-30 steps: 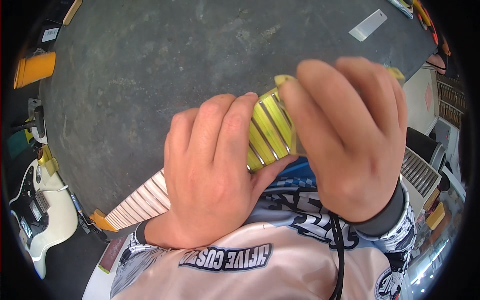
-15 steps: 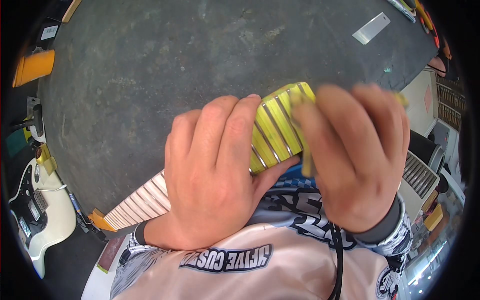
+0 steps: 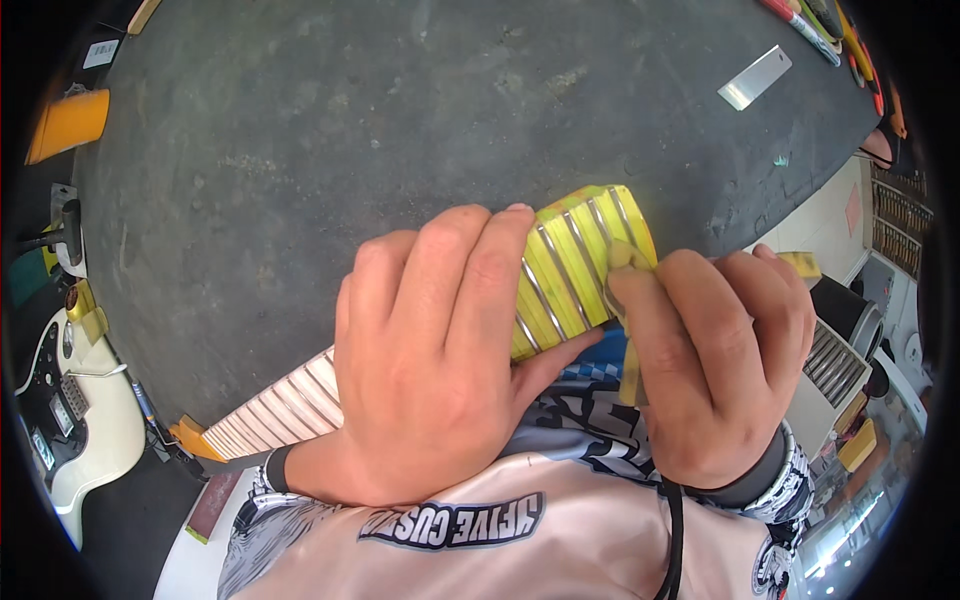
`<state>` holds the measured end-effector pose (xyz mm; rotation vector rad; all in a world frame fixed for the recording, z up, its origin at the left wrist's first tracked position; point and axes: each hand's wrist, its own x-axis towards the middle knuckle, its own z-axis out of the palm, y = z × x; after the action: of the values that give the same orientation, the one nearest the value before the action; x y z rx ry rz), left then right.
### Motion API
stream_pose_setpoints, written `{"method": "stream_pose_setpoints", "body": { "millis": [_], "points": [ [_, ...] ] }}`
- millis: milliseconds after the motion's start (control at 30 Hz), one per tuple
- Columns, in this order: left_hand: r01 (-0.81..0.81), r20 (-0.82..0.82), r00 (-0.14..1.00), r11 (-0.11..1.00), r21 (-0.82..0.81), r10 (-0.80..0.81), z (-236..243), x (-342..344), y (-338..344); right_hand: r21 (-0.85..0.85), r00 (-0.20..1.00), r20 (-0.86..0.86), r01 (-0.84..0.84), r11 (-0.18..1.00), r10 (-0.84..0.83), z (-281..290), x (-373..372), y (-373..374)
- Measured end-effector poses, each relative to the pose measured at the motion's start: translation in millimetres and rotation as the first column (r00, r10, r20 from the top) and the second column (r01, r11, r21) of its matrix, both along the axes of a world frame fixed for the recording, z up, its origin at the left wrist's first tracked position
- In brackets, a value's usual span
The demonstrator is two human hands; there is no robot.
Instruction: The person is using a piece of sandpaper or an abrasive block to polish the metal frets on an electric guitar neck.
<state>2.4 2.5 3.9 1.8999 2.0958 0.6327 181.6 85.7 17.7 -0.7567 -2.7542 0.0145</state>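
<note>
My left hand [image 3: 425,355] is wrapped over a guitar neck whose lighter, bare fretted section [image 3: 285,400] extends to the lower left. On its wide end, yellow masking [image 3: 555,285] covers the wood between shiny metal frets, beside my left fingertips. My right hand [image 3: 715,365] is closed on a yellow tape strip [image 3: 630,370], pinched at the right side of the masked end, with the strip hanging below my fingers. Another yellow piece [image 3: 800,265] pokes out beyond my right fingers.
A dark mat [image 3: 300,120] covers the bench, bearing a metal plate [image 3: 755,78] and several tools [image 3: 810,30] at the upper right. A white guitar body [image 3: 110,420] and orange block [image 3: 70,125] lie left. A vented case [image 3: 830,365] stands right.
My right hand has moved down with the yellow strip, baring more of the masked end. My left hand and the neck end have shifted slightly down and right in view.
</note>
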Motion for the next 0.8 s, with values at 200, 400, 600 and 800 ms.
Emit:
{"method": "stream_pose_setpoints", "body": {
  "millis": [200, 400, 600, 800],
  "points": [
    [0.000, -0.023, 1.000, 0.999, 0.032, 0.001, -1.9, 0.5, 1.6, -0.084, 0.993, -0.117, 0.008, 0.996, -0.018, -5.3, -32.3, 23.0],
    [0.002, -0.007, 1.000, 1.000, 0.004, -0.002, 1.7, 3.0, 1.4, 0.006, 1.000, -0.005, 0.029, 1.000, -0.029, -0.6, -0.1, -0.8],
    [-0.012, -0.024, 1.000, 0.999, 0.039, 0.013, -4.1, -0.5, -0.1, -0.012, 0.996, -0.087, -0.015, 1.000, 0.013, -7.1, -27.0, 18.1],
    [0.012, -0.023, 1.000, 1.000, 0.001, -0.012, 1.3, 2.8, 0.1, 0.058, 0.995, -0.101, 0.004, 0.998, 0.002, -8.2, -12.3, 10.2]
  ]
}}
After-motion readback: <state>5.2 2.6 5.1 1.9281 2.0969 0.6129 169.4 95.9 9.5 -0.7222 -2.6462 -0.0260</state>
